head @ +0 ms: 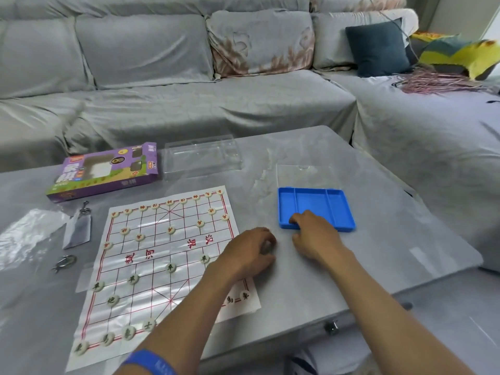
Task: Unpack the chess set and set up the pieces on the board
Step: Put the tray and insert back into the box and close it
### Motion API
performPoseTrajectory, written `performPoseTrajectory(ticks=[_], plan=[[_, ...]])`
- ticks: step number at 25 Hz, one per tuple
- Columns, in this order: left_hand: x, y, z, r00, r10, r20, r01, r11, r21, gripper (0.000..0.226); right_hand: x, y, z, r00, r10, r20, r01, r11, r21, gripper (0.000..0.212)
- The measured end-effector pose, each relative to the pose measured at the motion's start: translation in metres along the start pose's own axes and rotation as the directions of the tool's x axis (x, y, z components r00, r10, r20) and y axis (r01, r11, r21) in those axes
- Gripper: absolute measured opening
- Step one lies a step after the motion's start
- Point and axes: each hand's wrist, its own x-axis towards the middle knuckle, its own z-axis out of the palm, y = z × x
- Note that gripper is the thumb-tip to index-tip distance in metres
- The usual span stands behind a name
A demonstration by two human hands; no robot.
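The paper chess board [162, 255] lies flat on the grey table. Red-lettered pieces [170, 230] stand along its far rows and dark-lettered pieces [133, 279] on its near half. My left hand [250, 251] hovers at the board's right edge, fingers curled around a pale round piece [267, 245]. The blue tray [316, 204] with three compartments sits to the right of the board. My right hand [313, 234] is at its near left corner, fingers curled over the rim and thumb outside it.
The purple chess box [105, 171] lies at the back left, with a clear plastic lid [201, 155] beside it and another clear sheet [305, 174] behind the tray. Metal ring puzzles [65, 262] and a plastic bag [27, 234] lie left of the board. A grey sofa stands behind.
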Motion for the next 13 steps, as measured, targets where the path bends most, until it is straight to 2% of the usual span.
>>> performPoseTrajectory(ticks=[2,4,8,10,13], plan=[[-0.013,-0.004,-0.006,0.991,-0.074,-0.116,0.059,0.99,-0.126,0.037,-0.019,-0.013,0.001,0.999,-0.004,0.036,0.005,0.999,-0.034,0.027],[-0.025,-0.006,-0.011,0.96,-0.134,-0.245,0.085,0.975,-0.204,0.032,-0.038,-0.025,0.001,1.0,0.02,0.011,-0.02,0.998,-0.058,0.026],[-0.051,-0.022,-0.03,0.883,-0.236,-0.406,0.139,0.957,-0.253,0.026,-0.06,-0.064,-0.003,0.975,-0.036,-0.221,0.02,0.997,-0.076,0.027],[-0.071,-0.045,-0.041,0.837,-0.327,-0.438,0.205,0.931,-0.302,0.026,-0.06,-0.095,-0.001,0.965,-0.141,-0.22,0.15,0.988,0.025,0.033],[-0.104,-0.089,-0.058,0.769,-0.428,-0.475,0.301,0.898,-0.322,0.025,-0.059,-0.145,0.009,0.926,-0.36,-0.11,0.372,0.92,0.121,0.035]])
